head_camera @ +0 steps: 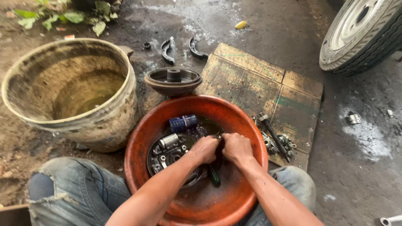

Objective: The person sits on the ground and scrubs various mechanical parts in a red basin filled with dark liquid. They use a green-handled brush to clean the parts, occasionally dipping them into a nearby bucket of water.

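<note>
Knees in torn jeans (75, 192) frame the orange basin (234, 121); inside it my left hand (205, 148) and right hand (236, 146) meet, fingers curled tight around a dark-handled tool (214, 175), over the round brake plate (169, 152). Blue cylinder (183, 122) lies just beyond the fingers; muddy bucket (71, 92) off left.

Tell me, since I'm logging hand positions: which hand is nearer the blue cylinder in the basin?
Left. The left hand is just below and right of the blue cylinder; the right hand is farther right, beyond the left.
</note>
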